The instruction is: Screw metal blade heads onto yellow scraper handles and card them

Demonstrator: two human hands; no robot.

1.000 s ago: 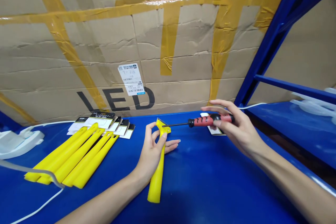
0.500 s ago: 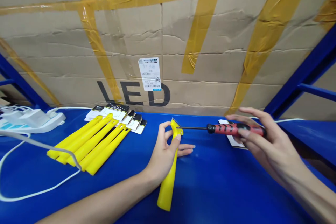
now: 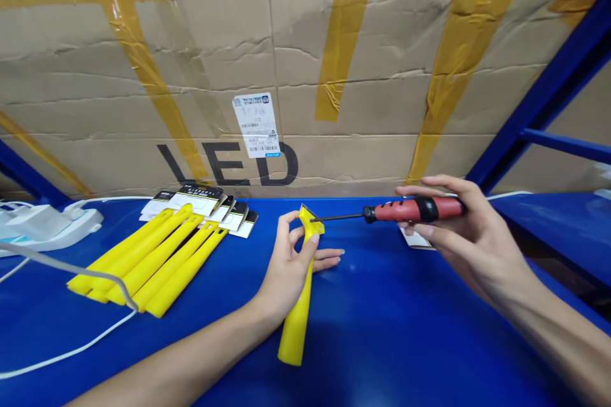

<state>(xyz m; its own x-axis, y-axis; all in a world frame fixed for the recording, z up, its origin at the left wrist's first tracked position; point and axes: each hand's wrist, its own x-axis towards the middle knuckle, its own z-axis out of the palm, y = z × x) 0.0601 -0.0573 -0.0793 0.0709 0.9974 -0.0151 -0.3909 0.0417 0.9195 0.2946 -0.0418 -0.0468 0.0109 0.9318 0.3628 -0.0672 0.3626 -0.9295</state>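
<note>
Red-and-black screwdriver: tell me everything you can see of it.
The screwdriver has a red handle with black marks, band and collar, plastic or rubber by its look, and a thin, dark, metal-looking shaft. Held above the blue surface, it runs nearly level across the picture. The right hand loosely holds the handle; the tip meets the head of the yellow tool in the left hand.

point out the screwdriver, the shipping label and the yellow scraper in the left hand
screwdriver (image 3: 389,211): head view, on its red-and-black handle
shipping label (image 3: 256,126): head view, on its middle
yellow scraper (image 3: 300,308): head view, on its handle
</note>
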